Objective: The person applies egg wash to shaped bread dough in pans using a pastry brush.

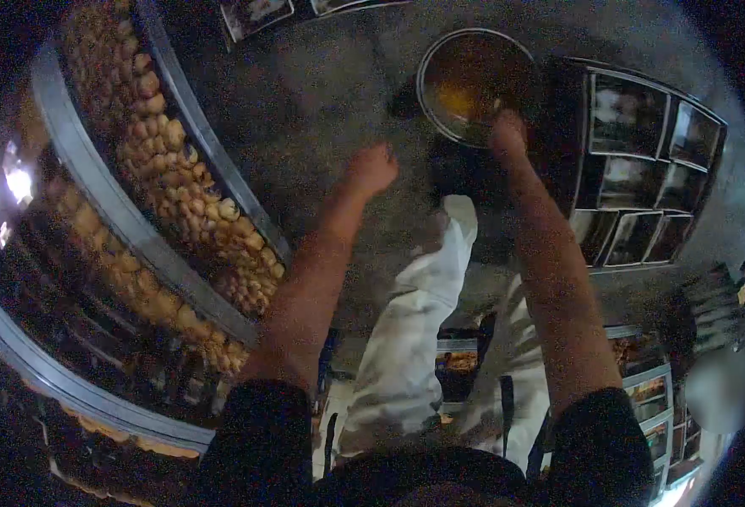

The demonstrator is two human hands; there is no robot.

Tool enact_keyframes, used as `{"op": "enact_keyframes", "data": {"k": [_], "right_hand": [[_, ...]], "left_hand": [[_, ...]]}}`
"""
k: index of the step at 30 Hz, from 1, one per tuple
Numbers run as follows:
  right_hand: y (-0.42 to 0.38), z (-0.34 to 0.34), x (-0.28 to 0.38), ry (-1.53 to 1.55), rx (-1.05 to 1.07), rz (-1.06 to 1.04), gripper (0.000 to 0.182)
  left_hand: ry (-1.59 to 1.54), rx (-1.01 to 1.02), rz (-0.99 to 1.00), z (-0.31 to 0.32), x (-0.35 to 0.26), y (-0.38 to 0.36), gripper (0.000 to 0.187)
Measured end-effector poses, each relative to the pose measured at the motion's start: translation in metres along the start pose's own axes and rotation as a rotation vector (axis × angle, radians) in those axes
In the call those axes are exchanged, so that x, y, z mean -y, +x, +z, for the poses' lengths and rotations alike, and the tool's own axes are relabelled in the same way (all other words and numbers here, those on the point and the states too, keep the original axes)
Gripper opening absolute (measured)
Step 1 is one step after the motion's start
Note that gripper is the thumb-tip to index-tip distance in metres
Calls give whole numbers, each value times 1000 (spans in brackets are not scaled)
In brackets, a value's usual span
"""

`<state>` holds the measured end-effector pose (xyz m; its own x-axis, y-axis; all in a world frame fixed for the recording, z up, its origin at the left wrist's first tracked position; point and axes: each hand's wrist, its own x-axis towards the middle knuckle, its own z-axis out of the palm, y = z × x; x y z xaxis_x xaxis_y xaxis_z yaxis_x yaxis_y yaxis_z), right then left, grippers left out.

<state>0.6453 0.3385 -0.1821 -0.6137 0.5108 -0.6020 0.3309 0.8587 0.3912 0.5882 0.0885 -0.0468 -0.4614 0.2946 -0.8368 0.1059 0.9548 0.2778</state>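
A large round pan with a shiny rim and a yellowish patch inside stands on the floor at the upper middle. My right hand is at the pan's lower right rim, with its fingers curled; what it may hold is too small and dark to make out. My left hand is curled and hangs over the floor, left of the pan and apart from it. Nothing can be made out in it. Long metal-edged trays on the left hold many round, pale brown pieces.
The grey floor lies ahead. A dark rack with framed compartments stands on the right. My legs in white trousers are below, near more shelves. Another frame shows at the top edge.
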Motion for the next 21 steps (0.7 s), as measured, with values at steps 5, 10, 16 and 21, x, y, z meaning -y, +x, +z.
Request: {"op": "enact_keyframes", "data": {"k": [5,10,16,21], "right_hand": [[-80,-75,-83,832,-180,-314,23],[-93,-90,-112,818,208,-283,26],[-97,-19,-115,974,249,-236,26],[-139,-46,-163,1306,22,-271,29]], "left_hand": [[20,84,-2,-25,-89,-25,36],[-184,-151,308,0,-113,6,31],[-84,-193,249,-5,-138,30,31],[75,-126,192,-3,-162,-4,31]]}}
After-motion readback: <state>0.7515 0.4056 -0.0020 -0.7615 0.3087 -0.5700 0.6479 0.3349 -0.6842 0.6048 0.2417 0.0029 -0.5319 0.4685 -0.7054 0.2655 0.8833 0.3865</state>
